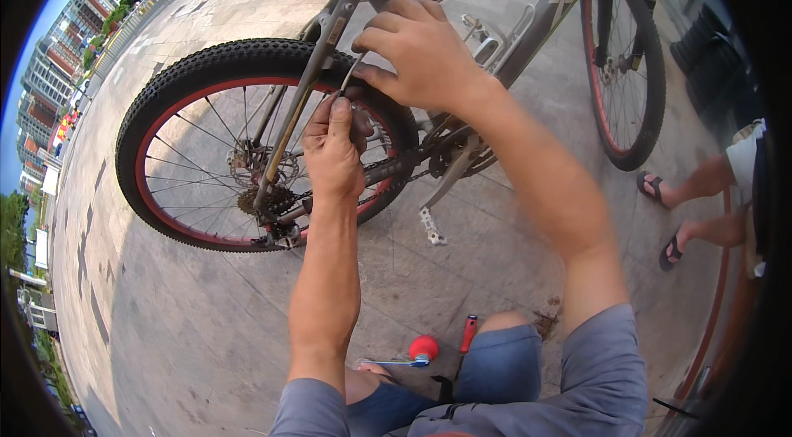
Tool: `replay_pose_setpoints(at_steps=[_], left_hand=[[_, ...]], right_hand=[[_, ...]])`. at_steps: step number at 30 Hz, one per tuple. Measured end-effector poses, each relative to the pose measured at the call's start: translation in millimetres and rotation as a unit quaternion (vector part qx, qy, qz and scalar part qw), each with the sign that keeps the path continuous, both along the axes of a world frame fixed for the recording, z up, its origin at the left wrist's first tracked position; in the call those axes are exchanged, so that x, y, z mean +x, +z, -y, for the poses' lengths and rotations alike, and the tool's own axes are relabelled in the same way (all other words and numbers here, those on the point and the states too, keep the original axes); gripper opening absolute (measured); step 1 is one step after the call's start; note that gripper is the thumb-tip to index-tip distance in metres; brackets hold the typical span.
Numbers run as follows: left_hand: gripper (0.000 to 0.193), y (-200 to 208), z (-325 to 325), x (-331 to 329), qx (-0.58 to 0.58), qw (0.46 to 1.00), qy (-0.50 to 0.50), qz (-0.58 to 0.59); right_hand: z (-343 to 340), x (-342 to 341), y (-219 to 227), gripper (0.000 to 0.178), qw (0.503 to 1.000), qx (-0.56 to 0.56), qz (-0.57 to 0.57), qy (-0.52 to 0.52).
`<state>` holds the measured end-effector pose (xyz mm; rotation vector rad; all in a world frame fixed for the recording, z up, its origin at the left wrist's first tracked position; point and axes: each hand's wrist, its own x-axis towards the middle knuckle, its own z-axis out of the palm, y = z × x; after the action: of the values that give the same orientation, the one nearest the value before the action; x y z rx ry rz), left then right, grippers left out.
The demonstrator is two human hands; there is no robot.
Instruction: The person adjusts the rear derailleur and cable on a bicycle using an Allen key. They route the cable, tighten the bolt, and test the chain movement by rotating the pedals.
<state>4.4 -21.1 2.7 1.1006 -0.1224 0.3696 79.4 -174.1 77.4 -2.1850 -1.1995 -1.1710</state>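
A bicycle stands side-on before me, its rear wheel (132, 127) at the left with a knobbly black tyre and red rim. Beside the seat stay, my left hand (337, 152) is closed with the thumb on top, pinching a thin pale cable (351, 76). Just above and to the right, my right hand (429, 57) holds the same cable between thumb and forefinger, close to the seat tube. The cable's ends are hidden by my fingers and the frame. Below my left hand are the rear sprockets (262, 199) and derailleur (282, 233).
A crank with a pedal (432, 226) hangs near my right forearm. On the paving by my knees lie a red ball-shaped thing (423, 348), a slim metal tool (392, 363) and a red-handled tool (469, 333). Another person's sandalled feet (672, 249) are at the right, near the front wheel (625, 66).
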Motion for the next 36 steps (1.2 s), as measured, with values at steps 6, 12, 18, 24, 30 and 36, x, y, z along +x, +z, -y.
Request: replay_pose_setpoints(at_steps=[6,12,18,24,30,36], left_hand=[[0.022,2,0,1,-0.007,0.999,-0.02,0.028],[0.015,8,1,14,-0.12,0.993,-0.019,-0.004],[0.014,7,5,20,-0.114,0.992,0.025,-0.05],[0.019,16,9,17,-0.061,0.992,0.05,-0.095],[0.017,18,9,20,-0.057,0.991,0.078,-0.094],[0.014,15,9,25,-0.054,0.994,0.077,-0.057]], right_hand=[[-6,14,27,0.033,0.944,-0.08,-0.304,0.104],[-12,-2,31,0.036,0.942,0.005,-0.335,-0.001],[-16,-5,38,0.038,0.945,0.038,-0.32,-0.064],[-13,-1,41,0.04,0.949,0.053,-0.299,-0.08],[-16,-4,47,0.04,0.935,0.031,-0.334,-0.113],[-14,2,49,0.041,0.936,0.031,-0.333,-0.111]])
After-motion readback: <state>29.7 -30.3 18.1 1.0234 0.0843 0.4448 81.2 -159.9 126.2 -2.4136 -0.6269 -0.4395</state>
